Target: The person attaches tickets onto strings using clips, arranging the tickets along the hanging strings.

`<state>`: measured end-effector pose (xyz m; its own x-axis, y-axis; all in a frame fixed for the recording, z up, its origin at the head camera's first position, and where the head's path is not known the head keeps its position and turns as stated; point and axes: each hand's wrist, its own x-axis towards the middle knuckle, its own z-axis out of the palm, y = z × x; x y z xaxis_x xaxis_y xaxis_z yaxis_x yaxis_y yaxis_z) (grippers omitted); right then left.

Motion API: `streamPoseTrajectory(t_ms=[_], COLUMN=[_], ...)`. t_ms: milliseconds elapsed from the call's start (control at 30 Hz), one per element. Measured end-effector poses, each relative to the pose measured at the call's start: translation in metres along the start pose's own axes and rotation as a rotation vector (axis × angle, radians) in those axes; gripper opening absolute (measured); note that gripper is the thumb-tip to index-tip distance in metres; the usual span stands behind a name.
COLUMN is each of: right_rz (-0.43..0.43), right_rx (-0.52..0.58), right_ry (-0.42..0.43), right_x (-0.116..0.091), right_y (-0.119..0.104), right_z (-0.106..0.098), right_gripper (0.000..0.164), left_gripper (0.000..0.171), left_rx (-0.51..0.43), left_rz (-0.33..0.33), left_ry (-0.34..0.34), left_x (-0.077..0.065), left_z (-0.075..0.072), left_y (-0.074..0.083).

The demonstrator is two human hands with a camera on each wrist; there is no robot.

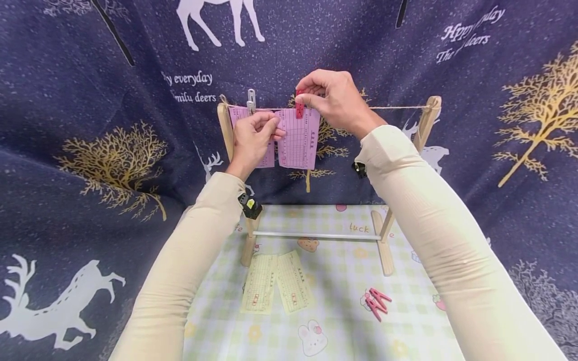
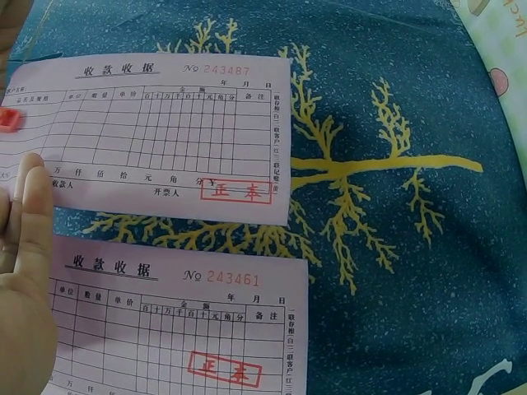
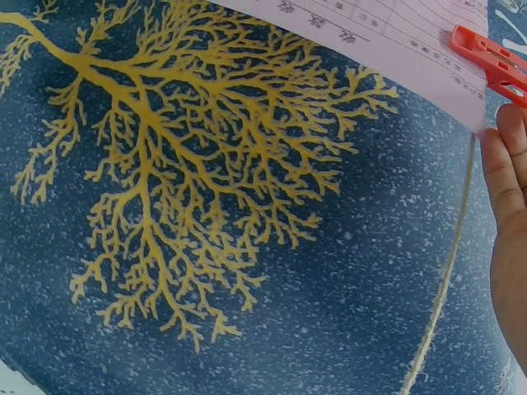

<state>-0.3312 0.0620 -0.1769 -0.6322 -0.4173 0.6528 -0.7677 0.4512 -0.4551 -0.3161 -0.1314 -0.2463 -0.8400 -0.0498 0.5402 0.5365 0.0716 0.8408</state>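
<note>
My right hand (image 1: 338, 98) pinches a red clothespin (image 1: 299, 104) at the top edge of a pink receipt slip (image 1: 298, 143), by the string (image 1: 397, 107). The clothespin's jaws overlap the paper, as the right wrist view also shows with the red clothespin (image 3: 490, 62). With thumb and fingertips, my left hand (image 1: 255, 138) pinches the same slip near its upper left corner. Behind that hand a second pink slip (image 1: 239, 114) hangs from the string under a grey clothespin (image 1: 251, 102). The printed slips (image 2: 165, 123) lie side by side in the left wrist view.
A wooden frame (image 1: 426, 123) carries the string between its posts, with a pale crossbar (image 1: 316, 235) low down. Two yellowish slips (image 1: 259, 286) lie on the checked tablecloth (image 1: 343, 331), left of some pinkish-red clothespins (image 1: 376, 303). Dark printed cloth (image 1: 135, 100) hangs behind.
</note>
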Motion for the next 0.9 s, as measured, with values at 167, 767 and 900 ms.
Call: streamPoseTrajectory(t_ms=[167, 767, 900], right_rz=[0.007, 0.195, 0.208], right_rx=[0.009, -0.036, -0.052], right_ry=[-0.009, -0.249, -0.274], right_x=[-0.001, 0.001, -0.002], right_y=[0.001, -0.004, -0.007], right_z=[0.0, -0.008, -0.013], right_gripper=[0.015, 0.043, 0.05], left_gripper=[0.016, 0.018, 0.021], left_rx=[0.009, 0.036, 0.011], left_rz=[-0.001, -0.012, -0.014], left_ry=[0.004, 0.003, 0.007], left_x=[0.001, -0.004, -0.005], left_z=[0.001, 0.002, 0.001], left_y=[0.0, -0.003, -0.004])
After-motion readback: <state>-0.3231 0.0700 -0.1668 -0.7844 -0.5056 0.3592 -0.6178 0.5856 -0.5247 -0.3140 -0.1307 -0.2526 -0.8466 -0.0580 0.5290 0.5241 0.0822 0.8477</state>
